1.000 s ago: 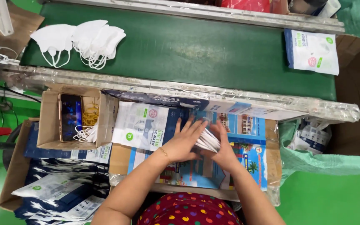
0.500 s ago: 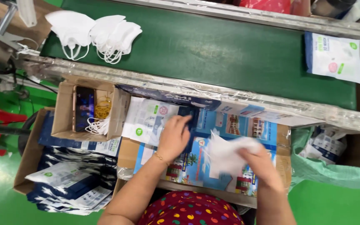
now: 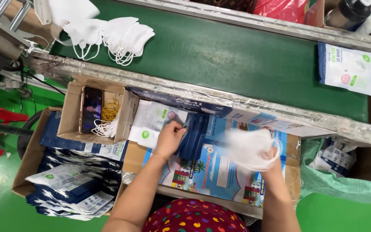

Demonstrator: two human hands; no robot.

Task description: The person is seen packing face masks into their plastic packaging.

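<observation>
While a blurred bundle of white masks [image 3: 250, 148] is clasped in the closed right hand [image 3: 271, 160] near the cardboard tray's [image 3: 293, 172] right edge, a dark blue pouch [image 3: 194, 134] is pinched by the left hand [image 3: 169, 136] at its far edge.

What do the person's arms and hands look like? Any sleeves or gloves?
Both arms are bare, with no sleeves and no gloves. The left hand has a thin bracelet at its wrist. The right hand shows no jewellery. Near the body is a dark red top with colourful spots.
</observation>
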